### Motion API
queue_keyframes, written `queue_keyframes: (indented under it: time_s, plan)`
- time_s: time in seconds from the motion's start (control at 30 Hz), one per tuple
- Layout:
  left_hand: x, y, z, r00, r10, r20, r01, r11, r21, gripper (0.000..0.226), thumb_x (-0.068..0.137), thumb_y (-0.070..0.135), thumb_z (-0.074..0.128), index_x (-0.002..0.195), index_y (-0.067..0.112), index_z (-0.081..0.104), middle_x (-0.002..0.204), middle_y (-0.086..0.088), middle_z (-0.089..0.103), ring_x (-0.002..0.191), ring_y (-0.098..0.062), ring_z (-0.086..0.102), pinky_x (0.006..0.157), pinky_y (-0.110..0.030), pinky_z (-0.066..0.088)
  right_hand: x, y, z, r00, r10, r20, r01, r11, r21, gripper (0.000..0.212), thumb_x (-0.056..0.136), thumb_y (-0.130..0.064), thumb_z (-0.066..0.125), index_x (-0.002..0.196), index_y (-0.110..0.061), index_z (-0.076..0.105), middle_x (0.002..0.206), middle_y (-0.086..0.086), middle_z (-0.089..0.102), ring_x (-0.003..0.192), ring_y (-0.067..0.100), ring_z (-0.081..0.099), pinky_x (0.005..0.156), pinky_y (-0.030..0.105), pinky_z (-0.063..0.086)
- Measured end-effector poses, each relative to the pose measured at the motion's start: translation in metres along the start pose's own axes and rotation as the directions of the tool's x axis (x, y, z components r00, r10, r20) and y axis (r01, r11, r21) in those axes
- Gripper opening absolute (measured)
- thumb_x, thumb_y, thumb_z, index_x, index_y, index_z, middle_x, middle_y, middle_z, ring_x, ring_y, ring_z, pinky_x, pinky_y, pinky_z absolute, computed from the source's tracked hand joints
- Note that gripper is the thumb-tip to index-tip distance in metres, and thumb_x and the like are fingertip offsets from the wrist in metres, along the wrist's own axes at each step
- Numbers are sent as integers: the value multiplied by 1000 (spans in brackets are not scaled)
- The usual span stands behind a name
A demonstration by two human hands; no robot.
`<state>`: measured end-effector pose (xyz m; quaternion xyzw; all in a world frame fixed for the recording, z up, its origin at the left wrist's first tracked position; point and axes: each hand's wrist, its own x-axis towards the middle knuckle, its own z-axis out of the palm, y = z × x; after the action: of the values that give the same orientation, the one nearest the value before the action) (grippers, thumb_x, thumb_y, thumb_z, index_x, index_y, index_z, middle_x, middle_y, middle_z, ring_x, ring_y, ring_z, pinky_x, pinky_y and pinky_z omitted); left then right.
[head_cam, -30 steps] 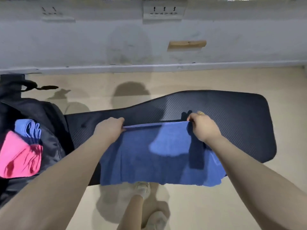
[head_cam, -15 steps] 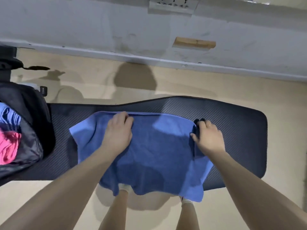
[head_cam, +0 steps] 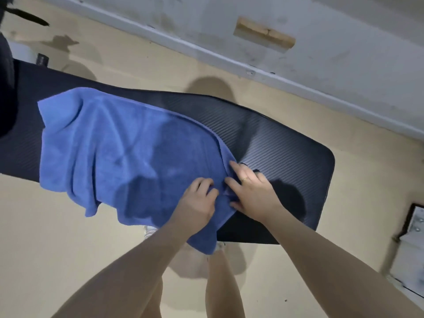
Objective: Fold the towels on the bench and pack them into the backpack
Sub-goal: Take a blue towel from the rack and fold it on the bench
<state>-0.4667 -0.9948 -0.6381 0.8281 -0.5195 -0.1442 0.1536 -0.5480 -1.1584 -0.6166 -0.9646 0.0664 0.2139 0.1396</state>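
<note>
A blue towel [head_cam: 119, 152] lies spread and wrinkled across the black ribbed bench [head_cam: 286, 143], its near edge hanging over the front. My left hand [head_cam: 197, 203] rests on the towel's right part, fingers curled into the cloth. Right beside it, my right hand [head_cam: 252, 191], with a ring on one finger, pinches the towel's right edge against the bench. The black backpack [head_cam: 6, 72] shows only as a dark sliver at the left edge; its inside is out of view.
Beige floor surrounds the bench, and a grey wall with a baseboard [head_cam: 229, 60] runs behind it. A white box-like object [head_cam: 410, 249] stands on the floor at the right. My legs and shoes [head_cam: 150, 230] are below the bench's front edge.
The view has tilted and swung right, so the backpack has slid almost out of frame. Both hands have moved from the towel's far edge to its right end, close together.
</note>
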Motion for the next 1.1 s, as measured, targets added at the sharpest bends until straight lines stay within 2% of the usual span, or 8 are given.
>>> queue_keyframes:
  time_s: [0.2, 0.37, 0.43, 0.5, 0.6, 0.77, 0.93, 1.1]
  plan:
    - [7, 28, 0, 973, -141, 184, 90, 962, 258, 36, 64, 48, 61, 71, 13, 56, 95, -11, 61, 82, -27, 51, 78, -40, 42, -6, 23, -7, 919, 391, -47, -328, 828, 455, 16, 89, -17, 46, 105, -16, 51, 100, -6, 46, 87, 17, 47, 74, 31, 36]
    - [17, 63, 1, 900, -186, 394, 37, 934, 356, 57, 40, 52, 80, 68, 12, 52, 71, -4, 52, 61, -20, 49, 65, -34, 33, -3, 39, -27, 667, 717, 201, -346, 59, 936, 26, 82, 4, 58, 99, -12, 47, 69, 1, 51, 54, 13, 50, 57, 27, 47]
    - [23, 71, 7, 895, -191, 403, 63, 949, 310, 40, 37, 30, 80, 59, 14, 51, 58, -2, 48, 49, -18, 47, 51, -29, 36, -1, 46, -33, 649, 708, 278, -343, -54, 938, 18, 84, 2, 59, 85, -14, 52, 65, -1, 49, 48, 8, 46, 46, 17, 43]
    - [29, 83, -1, 880, -196, 432, 84, 961, 264, 33, 41, 22, 79, 60, 14, 53, 53, -1, 50, 44, -17, 49, 45, -23, 34, -2, 54, -35, 633, 719, 288, -363, -53, 930, 22, 84, 1, 59, 73, -17, 53, 64, -1, 49, 51, 9, 45, 44, 15, 41]
    - [37, 104, -14, 786, -287, 548, 267, 956, 118, 13, 87, 18, 48, 97, 11, 46, 85, -5, 57, 80, -23, 60, 60, -30, 33, -9, 67, -40, 582, 778, 237, -349, -24, 937, 28, 83, 1, 58, 67, -22, 53, 66, -3, 52, 59, 11, 46, 57, 25, 43]
    - [54, 138, -20, 702, -243, 670, 536, 799, -272, 6, 91, 12, 39, 88, 10, 35, 74, -7, 48, 74, -25, 48, 62, -34, 35, -21, 101, -59, 584, 807, 90, -479, 253, 841, 28, 80, -1, 54, 64, -23, 53, 69, -6, 57, 67, 13, 50, 69, 24, 41]
    - [45, 125, -15, 664, -94, 742, 578, 695, -428, 35, 92, 15, 39, 125, 22, 48, 120, 0, 58, 105, -22, 57, 92, -39, 48, -22, 109, -68, 585, 808, 68, -747, 504, 433, 27, 86, -10, 49, 111, -7, 58, 119, 17, 56, 109, 35, 49, 91, 37, 39]
    - [19, 47, -30, 726, -323, 606, 622, 684, -380, 31, 92, 11, 41, 120, 11, 54, 115, -5, 61, 106, -22, 56, 93, -34, 44, 8, 44, -65, 775, 620, 120, -603, 669, 436, 34, 90, -18, 50, 122, -7, 51, 128, 16, 49, 118, 33, 45, 96, 40, 39]
